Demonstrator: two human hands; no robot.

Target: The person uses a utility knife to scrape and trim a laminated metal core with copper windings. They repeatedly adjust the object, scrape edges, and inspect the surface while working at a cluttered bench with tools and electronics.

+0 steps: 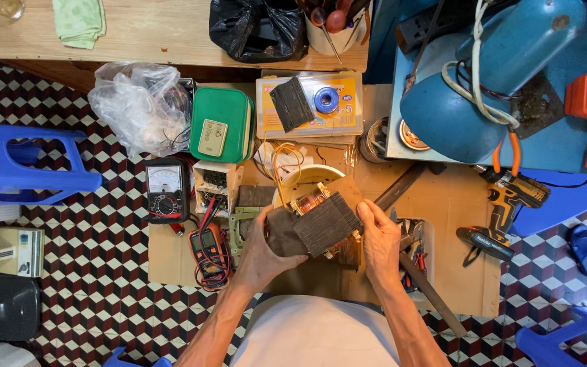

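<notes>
My left hand and right hand both grip a dark, layered metal transformer core with copper winding, over brown cardboard. Behind it lies a flat yellow package.

Soft, even daylight is falling over my whole work area, casting only faint shadows under my hands. Everything is staying sharp, though the far corners are bending slightly, and the plastic bag is glinting.

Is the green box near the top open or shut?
Shut. The rounded green plastic box has its lid lying flat and closed, and a small pale remote control rests on top of it.
</notes>
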